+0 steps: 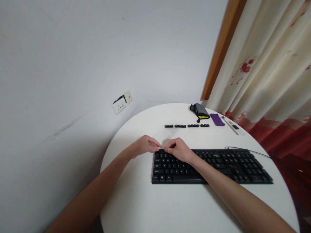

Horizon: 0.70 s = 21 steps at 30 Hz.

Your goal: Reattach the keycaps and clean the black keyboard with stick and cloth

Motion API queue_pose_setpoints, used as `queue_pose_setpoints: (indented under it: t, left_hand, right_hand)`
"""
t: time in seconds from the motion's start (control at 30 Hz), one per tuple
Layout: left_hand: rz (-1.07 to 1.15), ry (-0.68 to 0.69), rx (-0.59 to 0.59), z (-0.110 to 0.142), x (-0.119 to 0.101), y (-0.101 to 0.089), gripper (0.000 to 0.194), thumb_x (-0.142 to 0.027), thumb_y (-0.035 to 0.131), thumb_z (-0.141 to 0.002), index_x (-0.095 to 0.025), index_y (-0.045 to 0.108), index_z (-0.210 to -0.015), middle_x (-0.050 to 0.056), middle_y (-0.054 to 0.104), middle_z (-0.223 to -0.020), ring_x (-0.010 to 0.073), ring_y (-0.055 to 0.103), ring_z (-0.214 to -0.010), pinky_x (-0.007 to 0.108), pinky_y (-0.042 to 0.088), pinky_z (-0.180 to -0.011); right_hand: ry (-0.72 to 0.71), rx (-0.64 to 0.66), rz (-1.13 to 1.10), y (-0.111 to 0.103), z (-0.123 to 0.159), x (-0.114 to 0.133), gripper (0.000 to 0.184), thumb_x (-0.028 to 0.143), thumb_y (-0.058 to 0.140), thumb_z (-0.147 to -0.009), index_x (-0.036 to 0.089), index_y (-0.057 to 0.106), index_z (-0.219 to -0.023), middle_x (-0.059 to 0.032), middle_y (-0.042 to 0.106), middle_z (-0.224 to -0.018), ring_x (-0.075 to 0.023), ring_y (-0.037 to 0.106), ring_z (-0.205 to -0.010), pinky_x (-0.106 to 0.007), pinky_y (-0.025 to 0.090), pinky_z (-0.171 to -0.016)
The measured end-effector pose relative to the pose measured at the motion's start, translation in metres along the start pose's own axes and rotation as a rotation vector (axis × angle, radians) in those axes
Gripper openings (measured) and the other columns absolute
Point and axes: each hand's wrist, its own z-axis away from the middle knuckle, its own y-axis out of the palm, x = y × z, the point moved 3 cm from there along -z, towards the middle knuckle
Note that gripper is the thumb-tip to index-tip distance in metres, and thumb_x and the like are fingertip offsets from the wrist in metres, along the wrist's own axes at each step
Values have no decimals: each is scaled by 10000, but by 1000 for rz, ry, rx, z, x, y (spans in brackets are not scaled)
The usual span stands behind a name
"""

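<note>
A black keyboard point(189, 178) lies on the round white table. My left hand point(147, 144) is at its upper left corner, thumb and fingers drawn together toward the right. Whatever is between those fingertips, if anything, is too small to make out. Just beside it, my right hand point(179, 149) hovers over the upper left keys in a pinch. Its fingertips hide what they hold, if anything. Beyond the keyboard, loose black keycaps point(180, 126) stand in a row of several small groups.
A grey pouch with yellow lining point(201, 111), a purple cloth point(217, 119) and a white strip-shaped item point(230, 125) lie at the back right of the table point(131, 200). A cable point(257, 152) trails off rightward. A wall socket point(119, 105) and curtain point(257, 64) flank the table.
</note>
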Motion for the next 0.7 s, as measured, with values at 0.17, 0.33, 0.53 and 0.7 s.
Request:
queue_pose_setpoints:
  t: [0.17,0.33,0.53,0.7]
  left_hand:
    - [-19,-9,14,-1,-1,-3,317,-403,757,-674,-132,765,-839,68,744,-784,202,657,-747,291,499,-697]
    - [-34,-27,12,-3,-2,-1,292,-386,766,-653,-134,762,-801,66,745,-775,194,653,-729,285,495,-696]
    - [-37,-21,45,-2,4,-4,335,-419,773,-652,-137,755,-832,64,734,-778,197,653,-749,294,505,-707]
    - [-29,-31,-32,-32,8,-15,517,-477,750,-693,-122,695,-1064,89,712,-948,177,651,-745,303,523,-705]
  right_hand:
    - [32,-10,18,1,0,-5,102,258,677,-742,189,721,-681,-7,686,-659,-154,618,-643,-256,458,-608]
    - [51,-72,18,2,-3,-10,199,240,737,-694,182,703,-881,-1,674,-716,-133,603,-648,-253,458,-634]
    - [53,-63,27,2,-4,-12,208,248,740,-700,181,684,-889,0,663,-725,-130,596,-652,-253,456,-639]
    - [30,-15,74,-1,-4,-7,81,265,681,-758,198,688,-804,-4,684,-753,-147,611,-700,-260,449,-666]
